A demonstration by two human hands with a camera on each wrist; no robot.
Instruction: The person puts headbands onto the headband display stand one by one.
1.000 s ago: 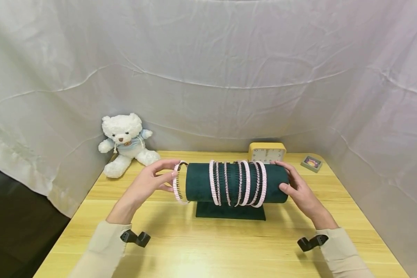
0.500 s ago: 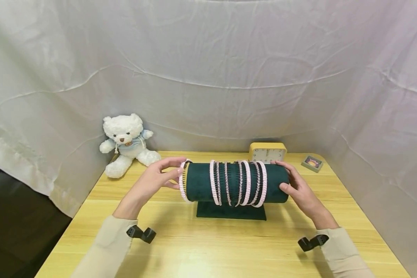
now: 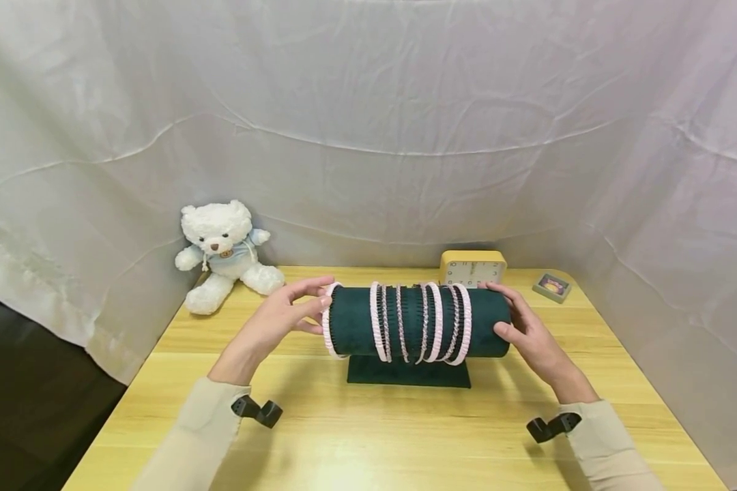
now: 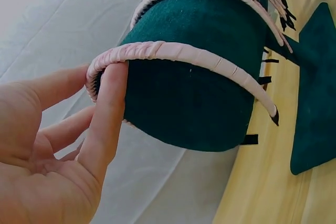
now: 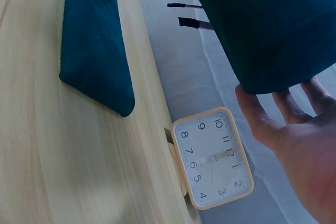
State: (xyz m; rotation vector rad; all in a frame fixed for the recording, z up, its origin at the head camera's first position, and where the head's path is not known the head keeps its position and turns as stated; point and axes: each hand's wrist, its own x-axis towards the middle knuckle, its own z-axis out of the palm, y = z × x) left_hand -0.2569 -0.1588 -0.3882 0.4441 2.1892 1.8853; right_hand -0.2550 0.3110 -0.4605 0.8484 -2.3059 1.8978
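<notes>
A dark green velvet headband stand (image 3: 354,320) lies crosswise in the head view, its roll raised on a flat base (image 3: 405,375). With thumb and fingers, my left hand (image 3: 269,329) pinches a pale pink wrapped headband (image 4: 210,60), which sits round the roll's left end. Black teeth line its inner side. Several more pink headbands (image 3: 377,324), some thick and some thin and braided, circle the middle of the roll. My right hand (image 3: 537,344) grips the roll's right end, thumb in front; its fingers (image 5: 257,114) reach the end's edge in the right wrist view.
A white teddy bear (image 3: 218,252) in a light blue top sits at the back left of the wooden table (image 3: 344,423). Behind the roll stands a yellow clock (image 3: 473,266). A small grey box (image 3: 551,288) lies at the back right. Pale cloth (image 3: 368,136) hangs around.
My left hand has moved right, bringing the pink headband from just off the roll's left end onto it. My right hand has stayed at the right end.
</notes>
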